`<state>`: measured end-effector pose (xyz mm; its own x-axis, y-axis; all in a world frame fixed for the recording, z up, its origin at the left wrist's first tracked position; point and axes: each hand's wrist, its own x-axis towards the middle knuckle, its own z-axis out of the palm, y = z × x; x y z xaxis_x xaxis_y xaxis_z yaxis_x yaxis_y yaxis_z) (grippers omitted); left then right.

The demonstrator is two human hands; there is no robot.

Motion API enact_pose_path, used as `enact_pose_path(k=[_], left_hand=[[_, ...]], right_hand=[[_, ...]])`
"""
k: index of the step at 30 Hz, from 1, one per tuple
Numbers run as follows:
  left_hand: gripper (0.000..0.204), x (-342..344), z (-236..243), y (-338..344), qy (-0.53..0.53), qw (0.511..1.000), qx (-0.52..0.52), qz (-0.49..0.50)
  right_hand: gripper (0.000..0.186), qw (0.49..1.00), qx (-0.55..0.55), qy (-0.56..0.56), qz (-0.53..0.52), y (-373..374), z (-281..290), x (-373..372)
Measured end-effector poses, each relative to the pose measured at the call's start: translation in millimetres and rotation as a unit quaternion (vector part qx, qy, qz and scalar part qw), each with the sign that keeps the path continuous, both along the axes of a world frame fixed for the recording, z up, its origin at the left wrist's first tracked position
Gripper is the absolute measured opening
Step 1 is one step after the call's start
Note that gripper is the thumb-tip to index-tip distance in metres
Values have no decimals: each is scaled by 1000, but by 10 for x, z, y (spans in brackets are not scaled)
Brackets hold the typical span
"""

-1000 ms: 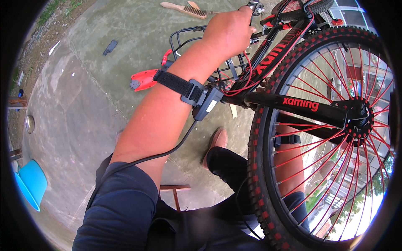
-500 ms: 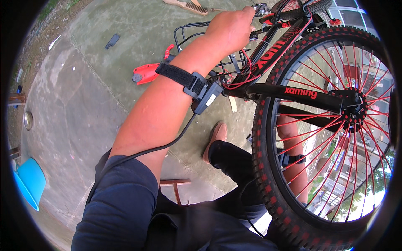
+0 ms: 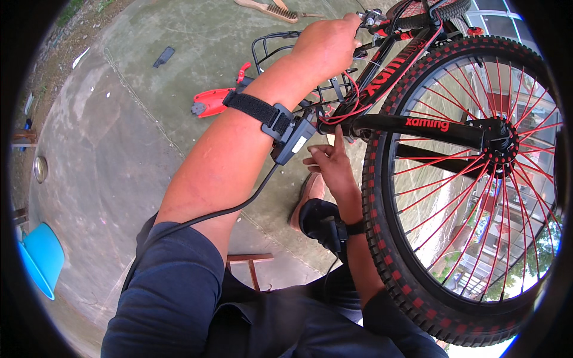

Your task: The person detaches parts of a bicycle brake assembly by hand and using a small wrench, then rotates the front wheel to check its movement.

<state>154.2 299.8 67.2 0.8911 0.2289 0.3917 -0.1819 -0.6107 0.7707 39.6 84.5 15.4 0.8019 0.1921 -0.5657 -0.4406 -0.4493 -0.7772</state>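
Note:
A black and red bicycle lies or stands tipped at the right, its front wheel (image 3: 382,247) nearest me and its black fork (image 3: 453,132) running into the hub. Stretched out across the bike, my left hand (image 3: 327,45) is closed in a fist by the frame (image 3: 382,74); its fingers face away, and what they grip is hidden. My right hand (image 3: 335,164) holds nothing. Its index finger points up to the fork's crown end, touching or almost touching it, while the thumb and other fingers are loosely apart. Thin red cables (image 3: 352,114) loop beside that fingertip.
A black wire basket (image 3: 259,51) sits beyond my left forearm, next to a red plastic part (image 3: 210,102). On the concrete lie a wooden-handled brush (image 3: 268,9) and a flat black piece (image 3: 163,56). A blue basin (image 3: 45,262) stands at left, and a wooden stool (image 3: 252,271) near my legs.
My right hand has come out from behind the wheel and up to the fork's crown, index finger extended. The wheel has turned slightly. My left hand has hardly moved.

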Motion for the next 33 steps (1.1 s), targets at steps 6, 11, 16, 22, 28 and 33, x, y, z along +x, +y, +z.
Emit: enact_pose_path(k=[6,11,16,22,28,33], left_hand=[[29,6,32,-12,24,999,-19,16],[29,33,-13,-13,20,999,-43,20],[26,36,33,29,30,997,-65,7],[25,41,11,48,-1,997,-73,3],[25,27,-9,51,10,998,-63,-1],[25,40,15,27,7,998,-59,-3]], right_hand=[[95,995,-78,-58,-17,275,-73,57],[97,975,-160,-154,16,278,-207,146],[96,967,-205,-150,2,304,-266,224],[95,986,-134,-90,-40,451,-146,175],[90,991,-92,-81,-55,424,-91,105],[80,907,-287,-261,161,145,-250,209]])
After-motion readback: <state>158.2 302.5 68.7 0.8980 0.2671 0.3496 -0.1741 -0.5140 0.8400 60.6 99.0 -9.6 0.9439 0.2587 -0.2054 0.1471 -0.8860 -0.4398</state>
